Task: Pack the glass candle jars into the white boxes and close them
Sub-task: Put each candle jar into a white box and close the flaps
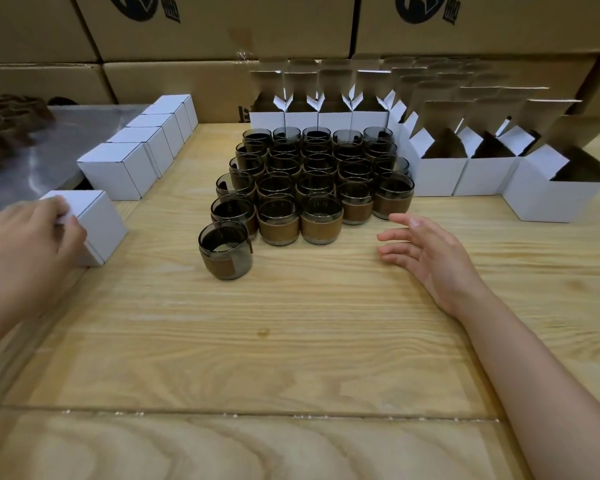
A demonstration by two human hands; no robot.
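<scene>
Step in hand, prob.: one pack finished, next not begun. The left grip (pixel 32 244) has fingers curled over the near top edge of a closed white box (pixel 99 220) at the left of the surface (pixel 291 323), near the row of closed boxes (pixel 129 168). The right grip (pixel 426 251) is spread wide, empty, just beside the jar cluster (pixel 312 174). A lone jar (pixel 226 251) stands front-left, apart. Next likely needs a jar plus an open box (pixel 440 174) from back-right, w/o knocking neighbours.
</scene>
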